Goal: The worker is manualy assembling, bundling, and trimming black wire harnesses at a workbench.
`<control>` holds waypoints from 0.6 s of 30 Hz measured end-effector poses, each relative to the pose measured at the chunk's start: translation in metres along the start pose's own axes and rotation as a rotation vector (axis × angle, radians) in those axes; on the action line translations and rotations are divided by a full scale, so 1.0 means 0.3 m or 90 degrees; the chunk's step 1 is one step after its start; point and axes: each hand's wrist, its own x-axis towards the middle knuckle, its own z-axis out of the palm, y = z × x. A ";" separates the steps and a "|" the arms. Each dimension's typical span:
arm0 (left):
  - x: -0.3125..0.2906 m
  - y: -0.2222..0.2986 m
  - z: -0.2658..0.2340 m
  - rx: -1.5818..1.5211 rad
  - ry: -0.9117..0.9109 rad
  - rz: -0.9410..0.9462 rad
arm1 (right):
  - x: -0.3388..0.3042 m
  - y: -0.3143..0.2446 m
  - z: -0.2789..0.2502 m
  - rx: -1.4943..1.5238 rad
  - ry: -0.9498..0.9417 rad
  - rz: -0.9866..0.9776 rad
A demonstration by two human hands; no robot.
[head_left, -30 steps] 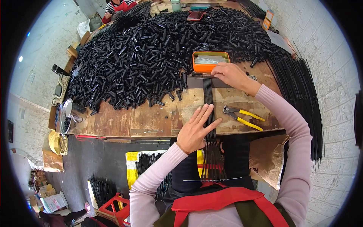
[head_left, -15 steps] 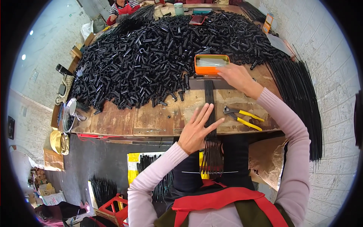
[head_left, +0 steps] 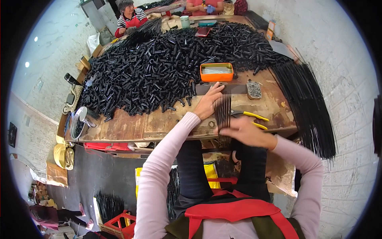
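Observation:
A bundle of thin black rods [head_left: 223, 113] stands off the table's near edge, its upper part fanned and smeared by motion. My left hand [head_left: 209, 104] is closed on it near the upper end, with the fingertips reaching past it. Lower down, my right hand [head_left: 248, 133] grips the bundle; it is blurred and its far fingers are hidden. Pliers with yellow handles [head_left: 256, 116] lie just beyond my right hand, partly covered by it. Beyond my left hand sits an orange tin [head_left: 217, 77] of thin pale sticks.
A large heap of short black tubes [head_left: 155, 67] covers the far and left table. A small container of tiny grey pieces [head_left: 254, 91] stands right of the tin. Long black rods [head_left: 308, 111] overhang the right edge. Two people sit across the table, one in striped sleeves [head_left: 131, 20].
My right hand has come from the tin down to the bundle's lower part. My left hand has moved up and away from me. The bundle has shifted off its flat position; a small container is now uncovered.

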 end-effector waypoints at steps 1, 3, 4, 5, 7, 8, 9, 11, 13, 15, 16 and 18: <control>0.007 -0.003 0.002 -0.061 -0.006 -0.045 | 0.024 -0.075 -0.057 0.023 0.005 -0.003; 0.037 0.008 -0.019 -0.109 -0.105 -0.147 | 0.074 -0.170 -0.144 0.069 0.030 -0.033; 0.033 0.071 0.011 -0.410 0.041 -0.335 | 0.088 -0.192 -0.182 0.094 0.054 -0.056; 0.017 0.126 -0.004 -0.503 0.026 -0.384 | 0.096 -0.295 -0.218 0.122 0.054 -0.034; -0.065 0.200 0.013 -0.612 0.027 -0.480 | 0.109 -0.440 -0.268 0.137 0.078 -0.014; -0.006 0.396 -0.040 -0.820 -0.106 -0.368 | 0.069 -0.435 -0.324 0.121 0.128 0.005; -0.025 0.551 -0.067 -0.891 -0.075 -0.385 | 0.058 -0.476 -0.337 0.147 0.143 -0.006; -0.053 0.734 -0.102 -0.700 -0.120 -0.271 | 0.054 -0.519 -0.345 0.147 0.103 0.004; -0.109 0.835 -0.072 -0.762 -0.117 -0.301 | 0.048 -0.588 -0.319 0.148 0.027 0.036; -0.096 0.897 -0.066 -0.777 -0.095 -0.287 | 0.034 -0.609 -0.317 0.129 0.035 0.022; -0.095 0.921 -0.078 -0.794 -0.059 -0.297 | 0.029 -0.617 -0.308 0.120 0.040 0.015; -0.085 0.925 -0.107 -0.772 0.009 -0.296 | 0.011 -0.643 -0.301 0.102 0.087 0.002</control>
